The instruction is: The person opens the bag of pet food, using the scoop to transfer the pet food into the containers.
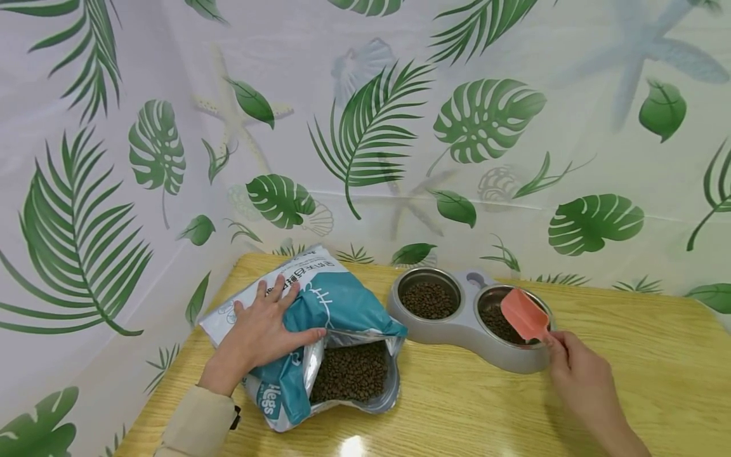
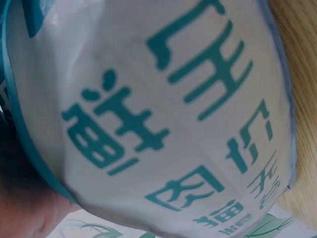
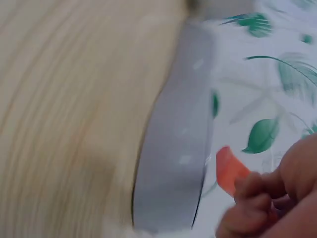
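Observation:
An orange scoop (image 1: 524, 313) is held by its handle in my right hand (image 1: 585, 381), its bowl above the right-hand bowl of a grey double pet feeder (image 1: 451, 330). Brown kibble lies in both metal bowls. My left hand (image 1: 257, 336) rests with spread fingers on a teal and white pet food bag (image 1: 342, 295), thumb near its opening. Kibble (image 1: 351, 374) shows inside the mouth of the bag. In the left wrist view the bag's printed side (image 2: 198, 124) fills most of the picture. The right wrist view shows the scoop (image 3: 230, 171) beside the feeder's side wall (image 3: 173, 129).
Everything stands on a wood-grain table (image 1: 457, 406). A white cloth (image 1: 377, 235) printed with green leaves, shells and starfish hangs behind the table and at its left side.

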Demonstrator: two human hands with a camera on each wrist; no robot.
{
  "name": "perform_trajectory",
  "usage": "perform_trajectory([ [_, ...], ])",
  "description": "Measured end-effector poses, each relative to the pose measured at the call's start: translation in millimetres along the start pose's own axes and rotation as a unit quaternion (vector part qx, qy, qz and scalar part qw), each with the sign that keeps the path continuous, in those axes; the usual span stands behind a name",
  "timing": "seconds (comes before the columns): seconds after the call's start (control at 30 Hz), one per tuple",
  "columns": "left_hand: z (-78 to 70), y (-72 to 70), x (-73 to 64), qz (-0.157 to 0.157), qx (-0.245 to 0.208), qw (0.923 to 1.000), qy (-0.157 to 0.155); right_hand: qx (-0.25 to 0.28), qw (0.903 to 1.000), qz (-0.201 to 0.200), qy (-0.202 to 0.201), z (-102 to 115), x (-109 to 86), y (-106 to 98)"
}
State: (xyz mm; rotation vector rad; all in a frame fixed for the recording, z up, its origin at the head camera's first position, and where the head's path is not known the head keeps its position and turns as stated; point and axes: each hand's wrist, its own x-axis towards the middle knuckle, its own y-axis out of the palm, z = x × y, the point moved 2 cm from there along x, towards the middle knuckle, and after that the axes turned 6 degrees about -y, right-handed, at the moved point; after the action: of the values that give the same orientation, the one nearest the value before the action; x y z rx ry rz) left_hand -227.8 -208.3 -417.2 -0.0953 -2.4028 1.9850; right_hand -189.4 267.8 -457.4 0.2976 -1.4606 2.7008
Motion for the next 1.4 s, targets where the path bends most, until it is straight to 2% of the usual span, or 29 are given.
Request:
perform_trajectory([
  [0.07,-0.1,0.3,-0.1,0.001,-0.001,1.0,0.0,0.102,0.9929,0.048,0.037,4.1,0.5,-0.5],
  [0.1,-0.3,0.4,-0.2,0.001,-0.002,1.0,-0.001,0.15,0.9834,0.081,0.064,6.0,-0.3,-0.3],
  [0.2,-0.4,0.5,-0.4,0.003,-0.001,1.0,0.0,0.276,0.9391,0.169,0.115,14.2,-2.7,2.5],
  [0.27,-0.2,0.2,-0.1,0.002,-0.001,1.0,0.0,0.328,0.9135,0.218,0.102,20.9,-5.5,5.7],
  [0.37,0.2,-0.3,0.5,-0.001,0.002,1.0,0.002,0.376,0.8813,0.281,0.05,32.7,-9.8,11.2],
  [0.43,0.4,-0.6,0.8,-0.003,0.001,1.0,0.003,0.401,0.8612,0.312,0.002,41.5,-13.2,17.3],
  [0.53,0.8,-0.7,1.4,-0.004,0.002,1.0,0.003,0.432,0.8301,0.35,-0.034,57.1,-17.6,28.7],
  [0.6,0.8,-0.4,1.9,-0.007,0.001,1.0,0.003,0.441,0.8165,0.371,-0.039,68.7,-20.2,37.7],
  [0.67,0.5,0.0,2.3,-0.009,0.001,1.0,0.004,0.439,0.8089,0.39,-0.031,79.6,-22.5,46.2],
  [0.7,0.3,0.2,2.4,-0.009,0.001,1.0,0.004,0.436,0.8071,0.398,-0.022,84.6,-23.7,50.4],
  [0.8,-0.5,0.9,2.0,-0.007,-0.002,1.0,0.005,0.416,0.8137,0.406,-0.007,98.2,-28.1,62.9],
  [0.87,-1.0,1.4,1.7,-0.004,-0.003,1.0,0.005,0.395,0.826,0.402,-0.007,106.2,-31.0,70.6],
  [0.93,-1.1,2.0,1.3,-0.003,-0.003,1.0,0.004,0.356,0.8508,0.387,-0.012,114.4,-32.6,76.9],
  [1.03,-1.1,2.4,1.1,-0.004,-0.003,1.0,0.003,0.263,0.8986,0.349,-0.039,125.8,-31.4,82.0],
  [1.07,-1.3,2.3,0.8,-0.004,-0.004,1.0,0.002,0.235,0.9105,0.337,-0.047,129.0,-30.4,83.1],
  [1.13,-1.1,2.8,0.6,-0.002,-0.006,1.0,0.001,0.194,0.9264,0.318,-0.054,134.3,-28.2,84.4],
  [1.23,-0.8,3.4,0.7,0.001,-0.007,1.0,0.001,0.189,0.9309,0.307,-0.059,138.8,-25.7,85.8],
  [1.33,-0.2,2.6,0.6,-0.003,-0.005,1.0,0.001,0.231,0.9205,0.311,-0.051,140.3,-23.3,87.7],
  [1.4,0.1,1.7,0.3,-0.008,-0.005,1.0,0.002,0.266,0.9094,0.316,-0.045,140.3,-22.2,89.2],
])
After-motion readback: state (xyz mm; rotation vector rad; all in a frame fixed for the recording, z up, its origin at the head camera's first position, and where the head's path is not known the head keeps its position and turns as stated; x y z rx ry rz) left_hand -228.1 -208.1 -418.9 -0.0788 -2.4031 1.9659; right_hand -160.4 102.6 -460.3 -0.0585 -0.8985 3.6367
